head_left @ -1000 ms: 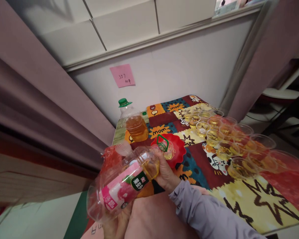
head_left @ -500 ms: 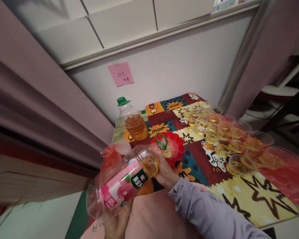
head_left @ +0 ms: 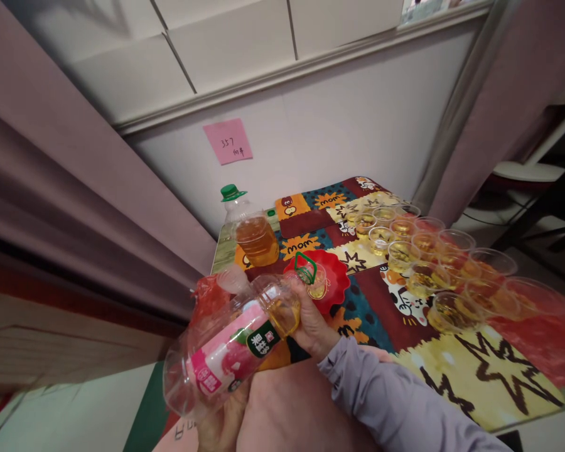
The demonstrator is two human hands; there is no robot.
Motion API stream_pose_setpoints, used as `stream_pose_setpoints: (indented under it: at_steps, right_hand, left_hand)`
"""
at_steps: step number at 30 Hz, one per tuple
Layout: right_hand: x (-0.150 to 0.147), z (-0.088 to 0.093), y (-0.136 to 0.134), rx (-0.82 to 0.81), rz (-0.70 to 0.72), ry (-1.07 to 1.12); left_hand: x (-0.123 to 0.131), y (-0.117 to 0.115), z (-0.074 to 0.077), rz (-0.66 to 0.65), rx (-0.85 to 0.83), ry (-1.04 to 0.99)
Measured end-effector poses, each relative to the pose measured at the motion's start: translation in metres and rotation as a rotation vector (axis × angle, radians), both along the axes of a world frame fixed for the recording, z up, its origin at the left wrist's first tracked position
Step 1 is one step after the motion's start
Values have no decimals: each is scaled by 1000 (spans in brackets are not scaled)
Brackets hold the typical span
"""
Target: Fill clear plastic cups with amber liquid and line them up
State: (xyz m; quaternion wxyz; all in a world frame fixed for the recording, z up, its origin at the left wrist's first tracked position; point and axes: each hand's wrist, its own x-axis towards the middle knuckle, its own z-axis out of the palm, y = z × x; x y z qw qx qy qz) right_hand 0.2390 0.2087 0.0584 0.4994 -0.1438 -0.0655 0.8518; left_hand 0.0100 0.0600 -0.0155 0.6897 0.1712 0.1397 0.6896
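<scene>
A large clear plastic juice bottle [head_left: 235, 348] with a pink label lies tilted in both my hands, its neck lower and to the right. Amber liquid gathers near its shoulder. My right hand [head_left: 314, 323] is wrapped round the neck. Underneath the bottle's base end, my left hand [head_left: 225, 414] grips it, fingers partly hidden. The green ring at the mouth is over a clear plastic cup [head_left: 317, 290], which stands in a red scalloped bowl [head_left: 339, 279] and holds some yellowish liquid. Whether liquid is flowing cannot be made out.
Another juice bottle [head_left: 257, 238] with a green cap stands upright at the back left. Rows of clear cups [head_left: 424, 276] with yellowish liquid fill the table's right side. A red plastic bag [head_left: 209, 298] lies at the left edge. The patterned tablecloth [head_left: 370, 314] covers the table.
Almost nothing differs; both hands keep the bottle tilted over the cup in nearly the same position.
</scene>
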Motion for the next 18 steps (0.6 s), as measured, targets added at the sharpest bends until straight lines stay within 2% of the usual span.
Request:
stream_pose_setpoints:
  at_steps: [11,15,18]
  right_hand:
    - [0,-1,0,-37,-9,-6]
    - [0,-2,0,-62,-4,5]
    - [0,0,0,-46,1,7]
  left_hand:
    - [4,1,1,7,16,-100]
    - [2,-1,-2,21,8,-93]
    - [3,-1,3,51,-42,-26]
